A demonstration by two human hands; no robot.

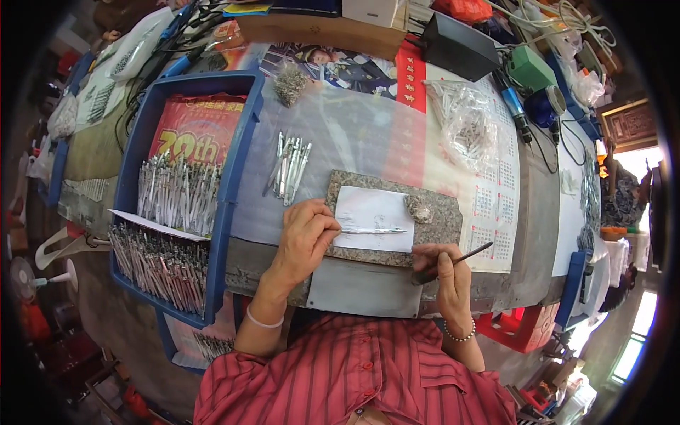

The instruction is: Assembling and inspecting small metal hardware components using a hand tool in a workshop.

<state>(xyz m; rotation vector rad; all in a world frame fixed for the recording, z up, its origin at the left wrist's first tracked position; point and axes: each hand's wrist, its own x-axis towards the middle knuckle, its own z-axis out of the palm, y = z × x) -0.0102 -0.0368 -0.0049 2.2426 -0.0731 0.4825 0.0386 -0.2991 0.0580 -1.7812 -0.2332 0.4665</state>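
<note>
My left hand is closed, its fingertips pinching the left end of a thin silvery stick. The stick lies across a white sheet of paper on a speckled stone slab. In the fingers of my right hand is a slim dark tool, its narrow end pointing up to the right; its exact kind is unclear. That hand is at the slab's lower right corner. A small heap of tiny metallic parts sits at the paper's upper right corner.
Left stands a blue tray packed with silvery sticks. More loose sticks lie beyond my left hand, near a clump of small parts. A clear plastic bag, a black box and cables occupy the far right.
</note>
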